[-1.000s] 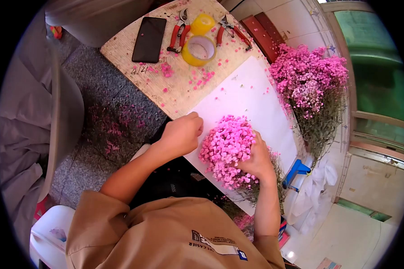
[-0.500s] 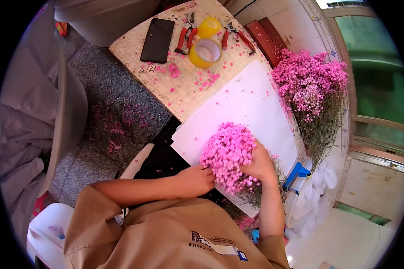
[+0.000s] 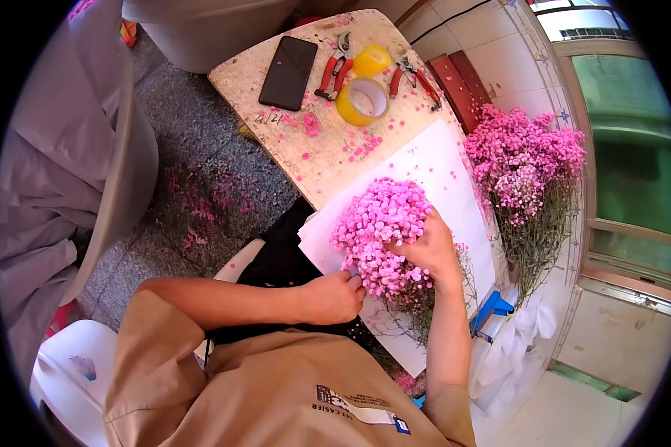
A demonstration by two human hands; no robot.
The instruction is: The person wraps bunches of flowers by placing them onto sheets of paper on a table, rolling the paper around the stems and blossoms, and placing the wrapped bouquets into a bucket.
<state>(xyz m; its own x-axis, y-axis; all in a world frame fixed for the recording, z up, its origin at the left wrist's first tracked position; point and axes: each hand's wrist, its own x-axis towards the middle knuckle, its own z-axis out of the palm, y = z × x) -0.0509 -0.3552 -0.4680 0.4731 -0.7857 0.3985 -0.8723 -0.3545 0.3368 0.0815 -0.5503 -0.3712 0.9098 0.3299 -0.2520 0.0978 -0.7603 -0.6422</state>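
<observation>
A bunch of pink baby's breath [image 3: 380, 227] is held over white paper sheets [image 3: 443, 167], its heads toward the table and its thin green stems toward my body. My right hand [image 3: 434, 252] is closed on the bunch from the right side, thumb lying across the blossoms. At the lower left edge of the flowers is my left hand [image 3: 332, 299], its fingers pinched together. A tiny bluish spot shows at those fingertips, too small to name.
On the wooden table [image 3: 324, 160] lie a black phone [image 3: 287, 73], red-handled pruning shears [image 3: 334, 71], a second red-handled pair [image 3: 416, 80] and yellow tape rolls [image 3: 363, 101]. More pink flowers [image 3: 525, 160] lie to the right, above a blue tool [image 3: 492, 313]. A grey bin [image 3: 138, 156] stands left.
The bunch has lifted and turned slightly, showing more stems below. My left hand has stayed by its lower edge, fingertips now more visible. The whole view has shifted slightly.
</observation>
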